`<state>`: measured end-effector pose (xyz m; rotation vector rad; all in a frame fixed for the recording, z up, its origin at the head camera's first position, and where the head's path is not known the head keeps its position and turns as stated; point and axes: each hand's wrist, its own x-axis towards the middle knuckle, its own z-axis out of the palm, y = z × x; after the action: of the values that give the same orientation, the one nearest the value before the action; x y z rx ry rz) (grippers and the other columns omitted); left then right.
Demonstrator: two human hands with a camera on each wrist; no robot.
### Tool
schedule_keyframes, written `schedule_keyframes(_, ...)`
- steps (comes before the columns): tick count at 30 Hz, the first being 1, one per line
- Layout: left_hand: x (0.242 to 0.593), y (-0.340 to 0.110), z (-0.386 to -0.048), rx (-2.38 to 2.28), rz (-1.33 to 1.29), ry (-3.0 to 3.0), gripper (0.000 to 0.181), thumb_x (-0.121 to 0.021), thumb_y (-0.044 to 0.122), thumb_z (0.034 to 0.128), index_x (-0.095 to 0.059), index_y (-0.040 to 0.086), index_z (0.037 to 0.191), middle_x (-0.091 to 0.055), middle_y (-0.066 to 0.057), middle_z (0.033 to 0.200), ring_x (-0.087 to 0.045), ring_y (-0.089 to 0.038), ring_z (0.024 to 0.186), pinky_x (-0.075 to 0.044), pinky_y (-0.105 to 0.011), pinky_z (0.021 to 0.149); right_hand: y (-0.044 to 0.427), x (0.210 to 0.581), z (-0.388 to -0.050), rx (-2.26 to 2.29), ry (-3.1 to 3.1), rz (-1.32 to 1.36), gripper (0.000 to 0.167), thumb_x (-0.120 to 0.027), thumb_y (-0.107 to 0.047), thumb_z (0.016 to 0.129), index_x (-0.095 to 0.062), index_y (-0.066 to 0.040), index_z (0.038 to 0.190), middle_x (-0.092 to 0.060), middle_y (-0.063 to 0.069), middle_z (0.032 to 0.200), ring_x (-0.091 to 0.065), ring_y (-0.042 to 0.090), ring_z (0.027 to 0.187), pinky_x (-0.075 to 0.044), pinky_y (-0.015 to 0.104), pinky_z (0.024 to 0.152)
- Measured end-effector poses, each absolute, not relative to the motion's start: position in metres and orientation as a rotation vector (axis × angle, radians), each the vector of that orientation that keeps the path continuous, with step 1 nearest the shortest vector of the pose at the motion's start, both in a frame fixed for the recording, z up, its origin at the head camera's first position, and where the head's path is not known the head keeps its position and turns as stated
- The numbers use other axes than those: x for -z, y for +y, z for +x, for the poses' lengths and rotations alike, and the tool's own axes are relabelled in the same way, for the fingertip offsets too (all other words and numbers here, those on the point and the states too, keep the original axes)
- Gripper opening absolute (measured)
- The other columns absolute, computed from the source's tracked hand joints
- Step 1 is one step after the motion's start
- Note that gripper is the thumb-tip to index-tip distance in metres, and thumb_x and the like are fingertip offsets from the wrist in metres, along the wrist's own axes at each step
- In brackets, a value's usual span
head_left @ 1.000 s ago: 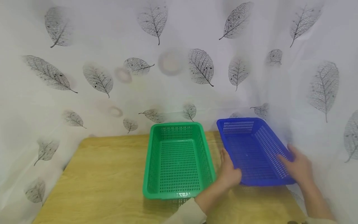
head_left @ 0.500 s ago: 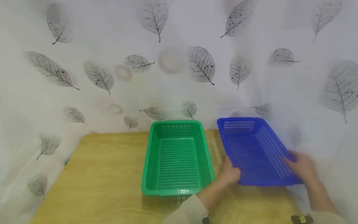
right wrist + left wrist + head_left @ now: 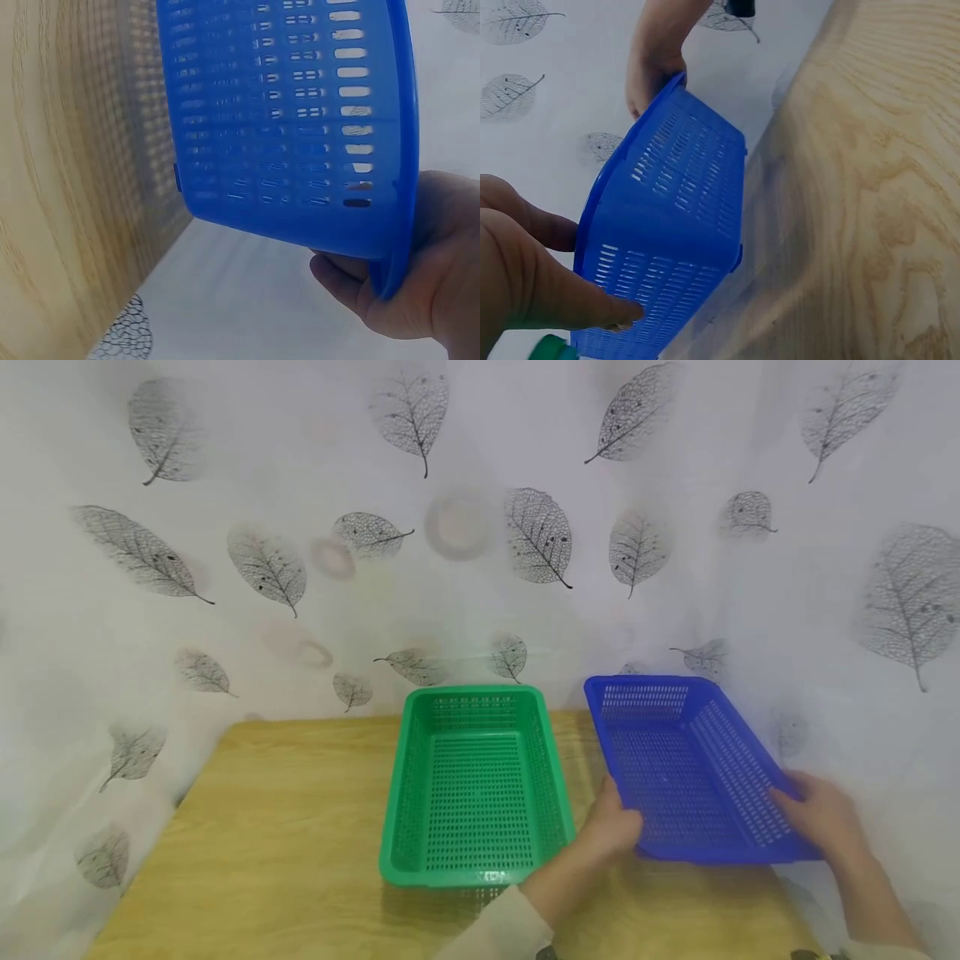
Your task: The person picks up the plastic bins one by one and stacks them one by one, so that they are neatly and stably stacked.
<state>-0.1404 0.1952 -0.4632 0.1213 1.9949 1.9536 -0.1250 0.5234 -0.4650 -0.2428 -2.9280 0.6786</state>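
Note:
A blue slotted plastic basket, bare inside, is held between my two hands at the right end of the table. My left hand grips its left rim, thumb on one side and fingers on the other, as the left wrist view shows. At the near right corner my right hand pinches the rim; in the right wrist view the hand wraps that edge. The basket's underside stands apart from the wood in the left wrist view. To its left a green slotted basket sits on the table, nothing inside.
The wooden table extends left of the green basket. A pale sheet with a leaf print hangs behind the table and along its sides, close to the right hand.
The blue basket has shifted slightly right, its near right corner most. My right hand has moved right and a little down with it. The green basket stays put.

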Motion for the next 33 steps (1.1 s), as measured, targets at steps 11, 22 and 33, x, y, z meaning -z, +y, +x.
schedule_keyframes(11, 0.428, 0.148, -0.141, -1.906, 0.487, 1.963, 0.070, -0.056, -0.006, 0.0969, -0.034, 0.016, 0.159, -0.065, -0.009, 0.139, -0.062, -0.028, 0.130, -0.048, -0.045, 0.113, 0.505, 0.427, -0.104, -0.700, -2.894, -0.199, 0.059, -0.067, -0.027, 0.104, -0.051, 0.021, 0.136, -0.055, 0.048, 0.130, -0.056, 0.069, 0.112, -0.046, 0.076, 0.085)
schedule_keyframes(22, 0.396, 0.090, -0.142, -1.871, 0.616, 1.878, 0.074, -0.056, 0.005, 0.1049, -0.022, 0.022, 0.168, -0.056, -0.005, 0.150, -0.052, -0.026, 0.140, -0.031, -0.054, 0.123, 0.469, 0.393, -0.106, -0.902, -2.788, -0.137, 0.064, -0.075, -0.029, 0.100, -0.055, 0.019, 0.137, -0.059, 0.045, 0.128, -0.064, -0.008, 0.081, -0.047, 0.007, 0.063)
schedule_keyframes(33, 0.384, 0.024, -0.136, -1.872, 0.688, 1.873, 0.078, -0.048, 0.003, 0.1076, -0.012, 0.031, 0.170, -0.034, -0.001, 0.169, -0.038, -0.020, 0.152, -0.032, -0.047, 0.124, 0.413, 0.371, -0.105, -1.006, -2.796, -0.044, 0.058, -0.065, -0.029, 0.107, -0.054, 0.016, 0.142, -0.062, 0.041, 0.131, -0.056, -0.018, 0.086, -0.049, 0.007, 0.069)
